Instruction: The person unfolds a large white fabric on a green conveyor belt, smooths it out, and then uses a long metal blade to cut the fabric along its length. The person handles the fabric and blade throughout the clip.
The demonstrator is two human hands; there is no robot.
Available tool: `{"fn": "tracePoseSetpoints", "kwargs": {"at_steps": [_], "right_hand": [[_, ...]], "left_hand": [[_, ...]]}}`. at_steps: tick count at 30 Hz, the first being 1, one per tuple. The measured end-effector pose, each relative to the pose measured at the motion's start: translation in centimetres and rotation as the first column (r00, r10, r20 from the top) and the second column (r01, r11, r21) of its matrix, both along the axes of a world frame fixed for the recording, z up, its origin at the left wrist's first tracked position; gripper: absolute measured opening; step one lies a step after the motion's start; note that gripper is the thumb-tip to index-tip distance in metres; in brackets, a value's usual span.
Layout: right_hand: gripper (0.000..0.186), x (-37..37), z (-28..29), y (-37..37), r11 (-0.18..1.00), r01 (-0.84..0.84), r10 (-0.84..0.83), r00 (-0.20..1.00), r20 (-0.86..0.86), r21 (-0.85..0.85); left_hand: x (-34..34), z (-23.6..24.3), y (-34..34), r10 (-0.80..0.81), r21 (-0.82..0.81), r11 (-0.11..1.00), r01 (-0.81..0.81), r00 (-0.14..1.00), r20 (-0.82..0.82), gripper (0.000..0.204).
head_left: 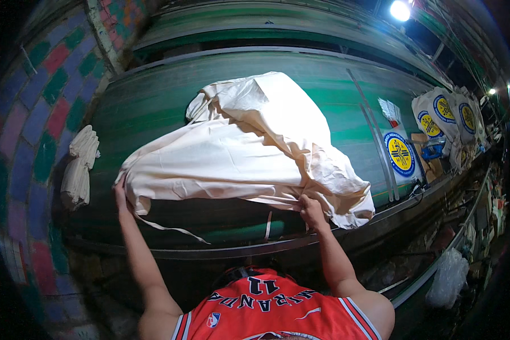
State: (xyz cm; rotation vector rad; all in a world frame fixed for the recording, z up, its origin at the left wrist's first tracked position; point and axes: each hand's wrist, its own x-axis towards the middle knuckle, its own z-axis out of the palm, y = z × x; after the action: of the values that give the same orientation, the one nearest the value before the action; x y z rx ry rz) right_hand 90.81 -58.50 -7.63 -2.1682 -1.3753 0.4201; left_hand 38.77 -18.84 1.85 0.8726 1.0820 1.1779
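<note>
A large cream cloth [221, 164] lies spread and rumpled over the green tabletop [153, 102], with loose folds bunched at its far middle and right end. At its left end my left hand [120, 192] is closed on the cloth's edge, the fingertips partly behind the fabric. My right hand [313, 213] pinches the near edge, right of the middle. A thin cream strip [178, 230] trails from the cloth near my left hand toward the table's front edge.
Folded cream cloths [78, 175] are piled at the table's left end, by a painted brick wall [31, 147]. On the right lie long metal straightedges [379, 147], printed cloth pieces [401, 154] with round emblems, and a blue object [433, 149]. A clear plastic bag [447, 279] hangs lower right.
</note>
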Motion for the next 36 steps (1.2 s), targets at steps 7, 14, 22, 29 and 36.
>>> {"fn": "tracePoseSetpoints", "kwargs": {"at_steps": [7, 14, 22, 29, 36], "right_hand": [[0.031, 1.1, 6.0, -1.3, 0.842, -0.362, 0.222, 0.908, -0.356, -0.399], [0.035, -0.8, 10.2, 0.1, 0.791, -0.546, 0.400, 0.803, -0.441, -0.278], [0.047, -1.7, 11.7, -0.5, 0.650, -0.758, 0.583, 0.449, -0.678, 0.056], [0.035, 5.4, 6.2, -3.2, 0.942, 0.331, -0.326, 0.942, 0.074, -0.055], [0.076, 7.6, 0.6, -9.6, 0.768, 0.599, -0.530, 0.794, 0.298, -0.227]], "left_hand": [[-2.8, -8.6, -2.1, 0.566, 0.567, 0.823, -0.020, 0.107, -0.818, 0.052], [17.3, -8.4, -18.1, -0.056, 0.399, 0.242, 0.884, 0.424, -0.904, 0.065], [18.3, -7.4, -16.8, -0.305, 0.280, 0.197, 0.939, 0.330, -0.893, 0.045], [9.5, -3.4, -10.3, 0.038, 0.290, 0.810, 0.510, 0.447, -0.893, 0.041], [10.6, -4.2, -16.5, 0.182, 0.215, 0.939, 0.270, 0.140, -0.973, 0.064]]}}
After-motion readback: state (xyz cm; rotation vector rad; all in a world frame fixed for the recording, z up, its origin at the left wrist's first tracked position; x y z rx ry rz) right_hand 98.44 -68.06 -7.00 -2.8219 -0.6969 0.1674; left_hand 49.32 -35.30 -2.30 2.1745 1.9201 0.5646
